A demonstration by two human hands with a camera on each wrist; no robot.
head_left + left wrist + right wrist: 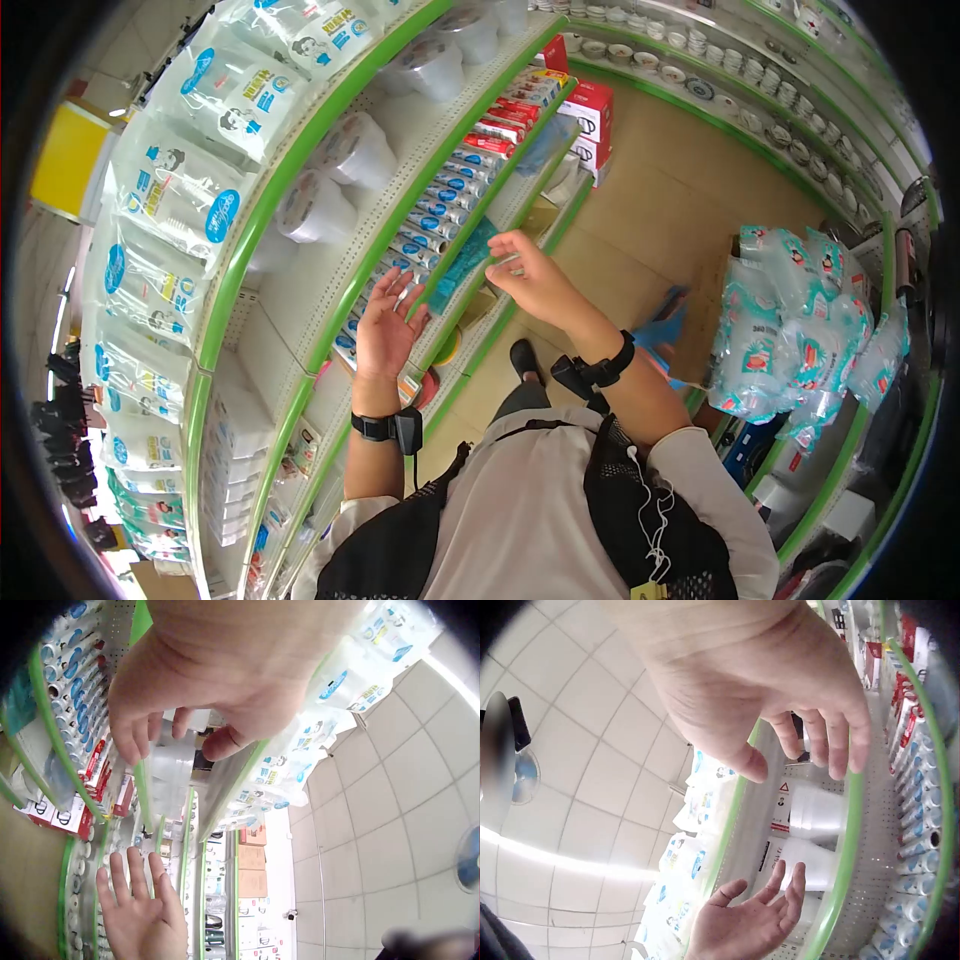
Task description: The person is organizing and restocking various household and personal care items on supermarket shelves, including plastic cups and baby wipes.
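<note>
Along the shelf below the white tubs [355,150], I find wrapped rolls [428,222] laid side by side in a close row. Both hands are empty and apart from each other: the left hand [383,335] is nearest the rolls, fingers loosely bent; the right hand [545,288] is raised beside it, fingers relaxed. Whether the left fingertips touch a roll, I cannot tell.

For sound handling, I judge that one roll should be taken by its middle, thumb opposite fingers, with light pressure; the wrap looks slick and neighbours could roll. Lift over the green front lip [948,825] before drawing outward. Keep the wrist straps clear of the upper shelf edge [847,851], a likely snag. Farther out, red boxes [590,112] stand at the row's end and bagged packs [220,90] hang over the upper edge; I advise slow, narrow arm movement.
</note>
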